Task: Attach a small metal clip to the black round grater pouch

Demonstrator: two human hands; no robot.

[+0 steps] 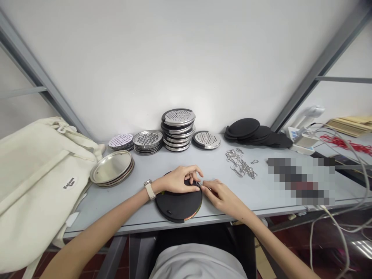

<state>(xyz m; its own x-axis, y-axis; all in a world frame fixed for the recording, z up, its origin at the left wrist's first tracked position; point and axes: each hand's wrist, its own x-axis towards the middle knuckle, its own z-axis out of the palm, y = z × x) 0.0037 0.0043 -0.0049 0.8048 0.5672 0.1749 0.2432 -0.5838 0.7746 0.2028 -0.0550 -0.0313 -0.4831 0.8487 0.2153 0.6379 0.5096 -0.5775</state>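
The left hand (184, 180), fingers parted, lies over a black disc (177, 205) near the grey table's (215, 166) front edge. At the disc's two-o'clock rim, the right hand (219, 195) pinches a metal clip (200, 184).

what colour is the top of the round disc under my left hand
The round disc is black on top, in the head view.

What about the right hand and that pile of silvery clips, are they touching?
Apart: the head view shows grey tabletop between the right hand and the pile of silvery clips.
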